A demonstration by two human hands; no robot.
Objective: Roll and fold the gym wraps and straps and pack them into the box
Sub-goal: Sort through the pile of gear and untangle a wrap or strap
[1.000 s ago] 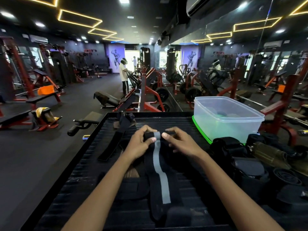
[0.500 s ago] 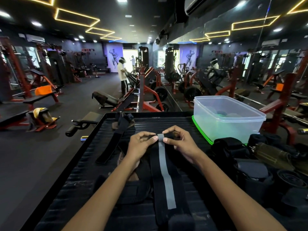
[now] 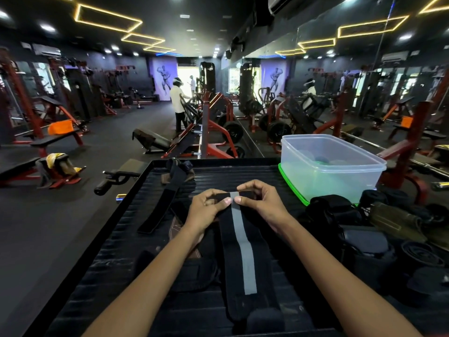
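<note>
A black wrist wrap with a grey centre stripe point(image 3: 243, 254) lies lengthwise on the black ribbed platform point(image 3: 136, 229), running toward me. My left hand point(image 3: 206, 212) and my right hand point(image 3: 262, 205) both pinch its far end between thumbs and fingers, the end turned over into a small fold. A clear plastic box point(image 3: 328, 166) stands on its green lid at the far right; a few dark rolled items show dimly inside.
A black lifting strap point(image 3: 167, 198) lies left of my hands. Under the wrap sit other dark straps point(image 3: 194, 273). A heap of rolled wraps and pads point(image 3: 379, 229) fills the right side. Gym machines and a standing person point(image 3: 177, 103) are beyond.
The wrap has been drawn toward me and straightened out. Both hands kept hold of its far end and now pinch it closer together at the stripe.
</note>
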